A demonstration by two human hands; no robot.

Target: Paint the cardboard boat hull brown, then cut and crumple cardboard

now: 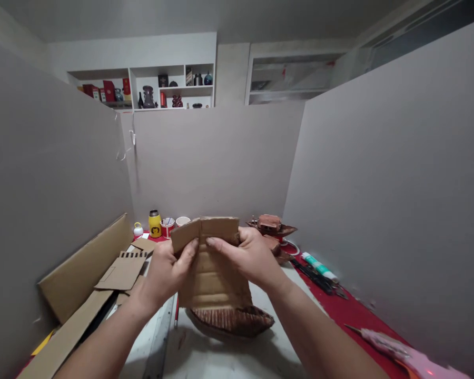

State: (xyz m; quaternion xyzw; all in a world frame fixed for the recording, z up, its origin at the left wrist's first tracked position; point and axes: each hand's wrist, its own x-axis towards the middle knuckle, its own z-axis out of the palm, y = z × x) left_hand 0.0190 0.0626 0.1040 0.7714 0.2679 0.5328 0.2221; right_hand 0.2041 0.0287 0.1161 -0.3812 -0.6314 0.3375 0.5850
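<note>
Between both hands I hold up a creased piece of cardboard point(217, 273), its top edge bent along fold lines. My left hand point(171, 266) grips its left side, thumb pressed on the face near the centre crease. My right hand point(253, 255) pinches the right side, its thumb close to the other thumb. The fingers behind the cardboard are hidden. Below it, a brown model boat hull point(237, 322) with ribbed sides rests on the white work surface, partly covered by the cardboard.
Cut cardboard sheets point(122, 271) and a long panel point(87, 263) lie at the left. A yellow bottle point(154, 224) and paper cups point(168, 227) stand at the back. Another model boat point(270, 225) sits back right. Along the right are a white-green tube point(319, 266) and a pink glue gun point(403, 353).
</note>
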